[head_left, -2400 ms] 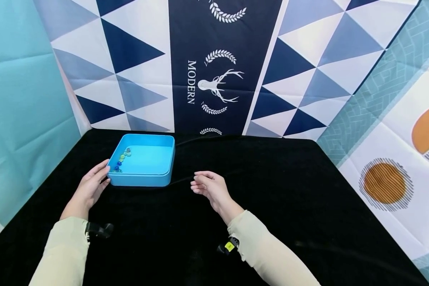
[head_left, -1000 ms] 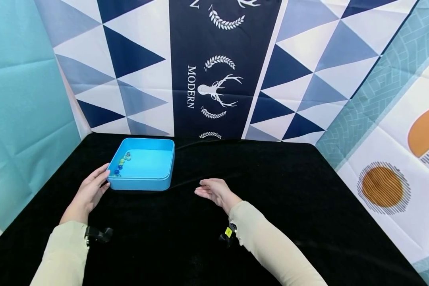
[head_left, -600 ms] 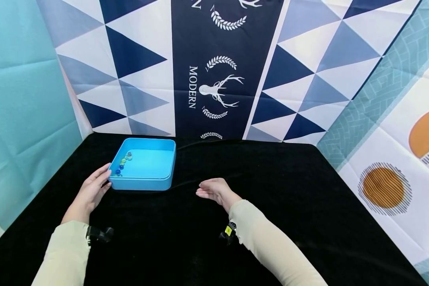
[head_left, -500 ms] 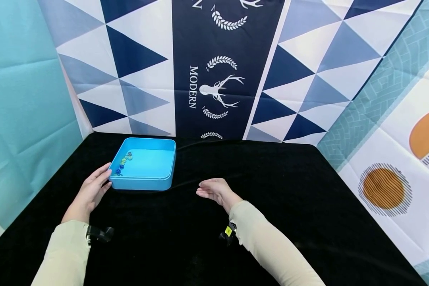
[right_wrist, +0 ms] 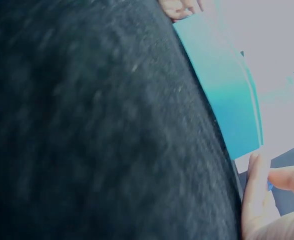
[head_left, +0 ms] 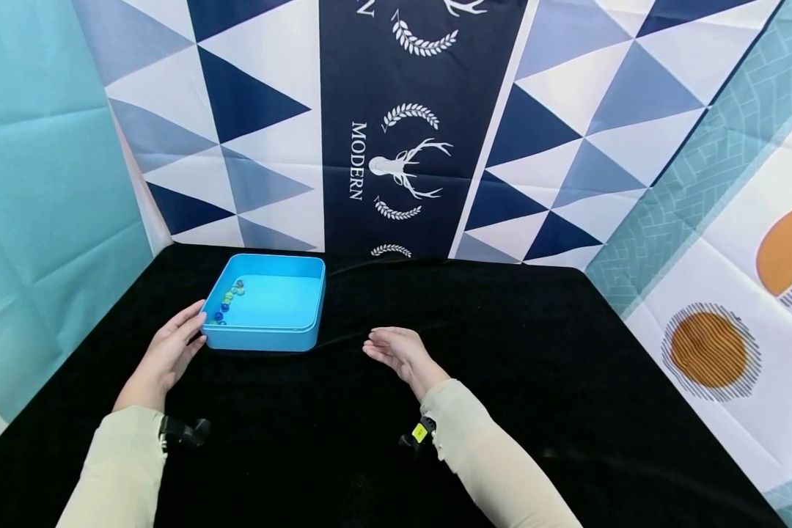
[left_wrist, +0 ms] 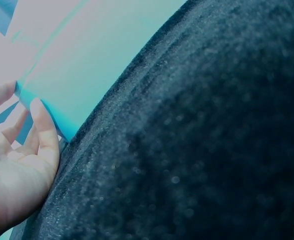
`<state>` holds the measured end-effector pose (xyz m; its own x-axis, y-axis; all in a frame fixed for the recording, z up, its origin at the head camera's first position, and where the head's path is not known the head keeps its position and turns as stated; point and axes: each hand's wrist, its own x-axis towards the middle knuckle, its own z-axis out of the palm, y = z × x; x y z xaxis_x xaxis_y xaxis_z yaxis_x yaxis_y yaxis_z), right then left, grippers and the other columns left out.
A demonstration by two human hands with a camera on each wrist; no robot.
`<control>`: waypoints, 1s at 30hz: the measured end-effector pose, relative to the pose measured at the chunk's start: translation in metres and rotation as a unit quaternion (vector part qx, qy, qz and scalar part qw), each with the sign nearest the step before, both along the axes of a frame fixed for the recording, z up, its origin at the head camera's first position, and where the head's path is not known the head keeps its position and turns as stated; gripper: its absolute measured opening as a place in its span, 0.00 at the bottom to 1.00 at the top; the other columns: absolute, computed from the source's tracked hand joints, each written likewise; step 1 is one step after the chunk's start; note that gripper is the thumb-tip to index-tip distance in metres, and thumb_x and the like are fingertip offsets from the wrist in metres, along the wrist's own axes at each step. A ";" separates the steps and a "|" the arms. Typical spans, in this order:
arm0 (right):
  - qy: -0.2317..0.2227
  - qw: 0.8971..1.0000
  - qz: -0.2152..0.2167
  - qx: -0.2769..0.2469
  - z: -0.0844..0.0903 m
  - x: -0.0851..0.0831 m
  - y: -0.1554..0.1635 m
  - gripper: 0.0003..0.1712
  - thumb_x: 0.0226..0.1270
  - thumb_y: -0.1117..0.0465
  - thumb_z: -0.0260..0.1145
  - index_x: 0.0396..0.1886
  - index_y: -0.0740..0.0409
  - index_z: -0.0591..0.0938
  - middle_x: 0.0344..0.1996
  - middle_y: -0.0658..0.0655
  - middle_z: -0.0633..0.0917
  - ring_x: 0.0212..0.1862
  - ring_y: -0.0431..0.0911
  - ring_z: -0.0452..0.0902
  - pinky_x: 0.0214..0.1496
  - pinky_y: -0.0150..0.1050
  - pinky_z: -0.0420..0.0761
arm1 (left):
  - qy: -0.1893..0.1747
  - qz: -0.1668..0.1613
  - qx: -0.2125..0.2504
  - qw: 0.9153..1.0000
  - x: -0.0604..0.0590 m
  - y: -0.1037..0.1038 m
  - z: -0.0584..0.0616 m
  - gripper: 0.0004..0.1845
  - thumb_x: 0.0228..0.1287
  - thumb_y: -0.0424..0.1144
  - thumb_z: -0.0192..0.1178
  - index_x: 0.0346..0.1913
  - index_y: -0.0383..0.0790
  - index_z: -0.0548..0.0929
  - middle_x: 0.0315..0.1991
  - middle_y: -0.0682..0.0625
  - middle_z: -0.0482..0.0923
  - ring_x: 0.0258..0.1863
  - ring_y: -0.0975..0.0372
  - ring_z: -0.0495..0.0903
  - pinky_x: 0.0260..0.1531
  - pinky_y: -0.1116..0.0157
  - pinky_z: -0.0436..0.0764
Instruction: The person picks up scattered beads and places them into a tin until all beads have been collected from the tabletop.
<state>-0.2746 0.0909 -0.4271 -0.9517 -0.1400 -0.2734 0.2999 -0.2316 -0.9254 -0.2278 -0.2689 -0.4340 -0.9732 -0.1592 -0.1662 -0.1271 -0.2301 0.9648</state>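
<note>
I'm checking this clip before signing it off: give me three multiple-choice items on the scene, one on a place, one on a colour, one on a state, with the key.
1. Where do the small beads lie in the tray?
A. along its left wall
B. in its right corner
C. outside it on the cloth

2. What colour is the tray?
A. red
B. light blue
C. white

3. How does the right hand stand?
A. gripping the tray
B. pinching a bead
C. open, holding nothing, apart from the tray

Key: 1 A, the head view shows the beads in a row by the left wall. 2 B, its walls and floor are light blue in every view. 3 C, its fingers are relaxed over the black cloth to the right of the tray, while the left hand touches the tray's near left corner.
</note>
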 end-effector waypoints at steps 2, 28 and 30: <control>0.003 1.000 -0.002 -0.010 0.002 0.001 -0.002 0.15 0.62 0.76 0.57 0.49 0.77 0.74 0.27 0.60 0.83 0.28 0.44 0.81 0.39 0.36 0.80 | 0.000 0.000 0.002 1.000 0.000 0.000 -0.001 0.39 0.62 0.52 0.58 0.73 0.47 0.54 0.73 0.52 0.47 0.55 0.65 0.62 0.40 0.78 0.71; 0.057 0.998 0.016 -0.035 0.038 0.002 -0.064 0.14 0.59 0.74 0.62 0.46 0.70 0.79 0.32 0.64 0.84 0.28 0.44 0.82 0.39 0.37 0.81 | -0.012 -0.002 0.004 1.000 -0.001 -0.001 0.004 0.37 0.64 0.51 0.58 0.72 0.48 0.55 0.73 0.52 0.47 0.56 0.65 0.62 0.39 0.78 0.72; 0.062 0.997 0.021 -0.037 0.040 0.002 -0.068 0.15 0.59 0.74 0.62 0.47 0.71 0.78 0.29 0.62 0.84 0.28 0.43 0.81 0.39 0.37 0.81 | -0.013 -0.004 0.009 1.000 -0.001 -0.002 0.005 0.38 0.64 0.50 0.58 0.73 0.47 0.54 0.73 0.51 0.47 0.54 0.66 0.64 0.39 0.78 0.72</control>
<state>-0.2722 0.0228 -0.3868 -0.9704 -0.1955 -0.1420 0.1954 -0.2894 -0.9371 -0.2289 -0.2705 -0.4290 -0.9697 -0.1478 -0.1946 -0.1546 -0.2459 0.9569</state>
